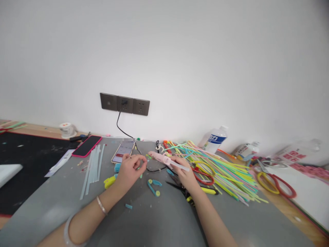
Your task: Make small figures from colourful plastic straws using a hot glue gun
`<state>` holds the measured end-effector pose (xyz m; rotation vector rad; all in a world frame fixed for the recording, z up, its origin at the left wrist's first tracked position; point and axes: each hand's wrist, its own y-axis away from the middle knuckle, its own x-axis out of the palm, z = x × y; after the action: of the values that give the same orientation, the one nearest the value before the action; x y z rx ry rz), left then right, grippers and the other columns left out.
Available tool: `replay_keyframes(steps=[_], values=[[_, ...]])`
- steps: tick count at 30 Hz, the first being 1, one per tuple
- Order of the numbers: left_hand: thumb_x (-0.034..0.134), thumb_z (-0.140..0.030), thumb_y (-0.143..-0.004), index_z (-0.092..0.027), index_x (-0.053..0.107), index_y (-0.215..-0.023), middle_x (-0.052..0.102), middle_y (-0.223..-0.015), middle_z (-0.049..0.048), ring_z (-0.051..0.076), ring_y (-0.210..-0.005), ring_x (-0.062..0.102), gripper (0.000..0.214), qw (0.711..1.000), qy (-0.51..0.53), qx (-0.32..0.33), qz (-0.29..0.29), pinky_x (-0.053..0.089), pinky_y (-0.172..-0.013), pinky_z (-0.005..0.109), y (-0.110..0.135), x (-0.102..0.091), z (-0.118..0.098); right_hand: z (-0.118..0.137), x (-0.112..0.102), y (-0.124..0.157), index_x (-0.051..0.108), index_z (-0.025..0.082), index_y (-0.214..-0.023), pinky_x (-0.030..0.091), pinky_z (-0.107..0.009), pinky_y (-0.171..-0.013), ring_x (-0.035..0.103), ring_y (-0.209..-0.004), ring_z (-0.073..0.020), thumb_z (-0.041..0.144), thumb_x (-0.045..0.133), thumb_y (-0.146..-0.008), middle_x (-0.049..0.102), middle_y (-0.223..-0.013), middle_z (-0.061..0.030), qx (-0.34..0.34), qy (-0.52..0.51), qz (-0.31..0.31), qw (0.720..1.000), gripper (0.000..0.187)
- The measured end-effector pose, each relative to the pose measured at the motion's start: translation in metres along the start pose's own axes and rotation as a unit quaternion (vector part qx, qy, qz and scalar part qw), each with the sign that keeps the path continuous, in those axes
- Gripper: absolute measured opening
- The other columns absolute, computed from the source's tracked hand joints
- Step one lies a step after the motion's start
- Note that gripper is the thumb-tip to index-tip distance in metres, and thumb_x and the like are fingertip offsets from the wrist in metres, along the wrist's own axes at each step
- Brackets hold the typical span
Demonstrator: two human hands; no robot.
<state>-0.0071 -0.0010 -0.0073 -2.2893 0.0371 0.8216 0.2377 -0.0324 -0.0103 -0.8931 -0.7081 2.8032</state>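
My right hand (182, 171) is wrapped round a pink hot glue gun (160, 157), its nozzle pointing left toward my other hand. A translucent glue stick (178, 165) juts from the gun's back end. My left hand (131, 169) is closed in a pinch just left of the nozzle; a bit of green shows at its fingertips, too small to name. Below and between the hands lies a bent blue fuzzy strip (154, 188) with pale yellow-green round ends. A short blue piece (129, 206) lies nearer to me. Yellow (110, 181) and blue fuzzy pieces sit beside my left wrist.
Many coloured pipe cleaners (226, 171) spread at right, with red-yellow scissors (205, 175) and black-yellow pliers (189, 195) near my right wrist. Spare glue sticks (92, 169), a pink-edged phone (87, 145) and a lit phone (123, 152) lie left. A bottle (216, 139) stands behind; a cord runs to the socket (125, 104).
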Motion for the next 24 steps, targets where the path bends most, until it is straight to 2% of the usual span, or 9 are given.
replay_keyframes(steps=[5,9,13,18,24], values=[[0.055,-0.028,-0.085,-0.022,0.065,-0.077,0.028,-0.050,-0.0097,0.012,-0.047,0.035,0.015,0.998,0.028,-0.007,-0.059,0.033,-0.065,0.028,-0.004,-0.005,0.000,-0.008,0.005,-0.004,0.072,0.019,-0.083,0.048,-0.033,-0.071,0.063,-0.073,-0.0238,0.048,0.055,-0.086,0.071,-0.077,-0.0049,0.063,-0.080,-0.082,0.991,0.033],[0.056,-0.031,-0.085,-0.022,0.065,-0.076,0.028,-0.050,-0.0092,0.012,-0.047,0.035,0.016,0.997,0.028,-0.027,-0.070,0.033,-0.063,0.027,-0.006,-0.008,0.001,-0.014,0.007,-0.005,0.069,0.017,-0.084,0.046,-0.031,-0.063,0.056,-0.063,-0.0202,0.052,0.055,-0.086,0.062,-0.063,-0.0012,0.088,-0.094,-0.125,0.984,0.038],[0.057,-0.032,-0.084,-0.021,0.065,-0.076,0.027,-0.050,-0.0096,0.011,-0.047,0.036,0.016,0.996,0.025,-0.044,-0.080,0.035,-0.065,0.027,-0.008,-0.007,0.007,-0.014,0.004,-0.007,0.063,0.018,-0.079,0.043,-0.028,-0.059,0.049,-0.058,-0.0168,0.059,0.052,-0.088,0.054,-0.060,0.0016,0.105,-0.122,-0.183,0.970,0.043],[0.058,-0.033,-0.084,-0.020,0.067,-0.076,0.027,-0.050,-0.0098,0.011,-0.047,0.036,0.017,0.995,0.025,-0.049,-0.085,0.035,-0.065,0.027,-0.011,-0.006,0.013,-0.016,0.001,-0.008,0.049,0.021,-0.070,0.038,-0.026,-0.052,0.038,-0.052,-0.0136,0.063,0.047,-0.090,0.042,-0.057,0.0047,0.139,-0.166,-0.277,0.936,0.046],[0.055,-0.038,-0.084,-0.019,0.065,-0.075,0.024,-0.051,-0.0099,0.011,-0.047,0.034,0.023,0.993,0.011,-0.071,-0.092,0.032,-0.061,0.025,-0.014,-0.009,0.016,-0.020,0.002,-0.009,0.047,0.022,-0.072,0.035,-0.026,-0.050,0.035,-0.051,-0.0121,0.067,0.050,-0.086,0.041,-0.057,0.0061,0.156,-0.210,-0.340,0.903,0.048]])
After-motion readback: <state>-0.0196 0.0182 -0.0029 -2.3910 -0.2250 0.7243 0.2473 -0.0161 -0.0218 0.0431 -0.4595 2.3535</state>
